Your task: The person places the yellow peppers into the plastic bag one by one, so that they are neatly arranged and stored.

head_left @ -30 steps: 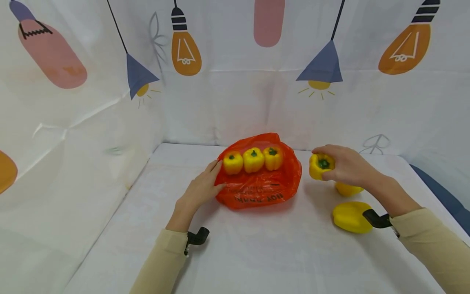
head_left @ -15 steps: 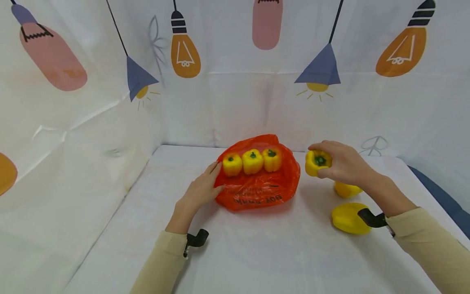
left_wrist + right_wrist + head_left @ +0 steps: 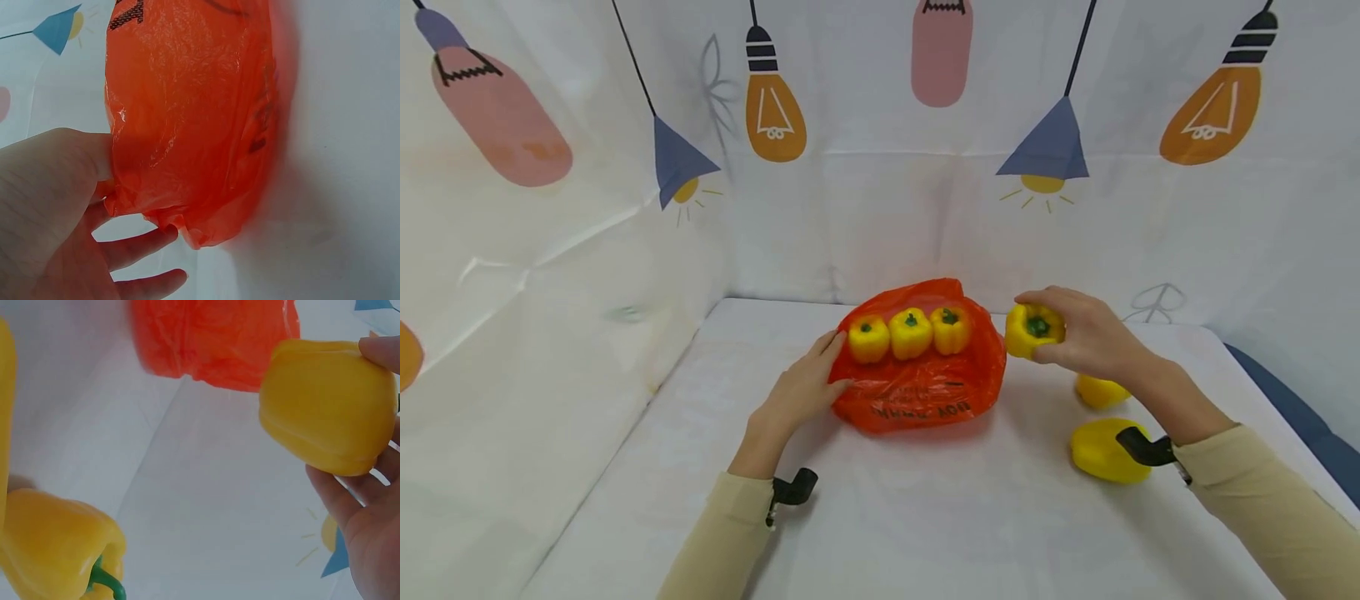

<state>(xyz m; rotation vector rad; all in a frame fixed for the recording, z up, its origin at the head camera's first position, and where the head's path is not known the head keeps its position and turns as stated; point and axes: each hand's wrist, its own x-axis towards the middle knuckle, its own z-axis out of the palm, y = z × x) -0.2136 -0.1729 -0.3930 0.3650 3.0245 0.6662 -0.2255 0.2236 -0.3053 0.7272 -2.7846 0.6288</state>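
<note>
A red plastic bag (image 3: 917, 408) with dark lettering lies on the table, its mouth spread wide. Three yellow bell peppers sit in a row inside it: the left pepper (image 3: 868, 340), the middle pepper (image 3: 911, 333) and the right pepper (image 3: 951, 331). At the bag's left edge my left hand (image 3: 801, 387) holds the rim, thumb on the near side and fingers behind, as the left wrist view (image 3: 106, 156) also shows. My right hand (image 3: 1086, 331) grips another yellow bell pepper (image 3: 1028, 332), green stem facing the head camera, above the table just right of the bag.
Two more yellow bell peppers lie on the white table (image 3: 910, 517) at the right: a far pepper (image 3: 1101, 392), partly behind my right forearm, and a nearer pepper (image 3: 1105, 452) on its side. A white printed sheet (image 3: 880, 217) rises behind the table and along the left.
My right hand has carried its bell pepper leftward, up to the bag's right edge. The left hand stays at the bag's rim. The head view has shifted slightly.
</note>
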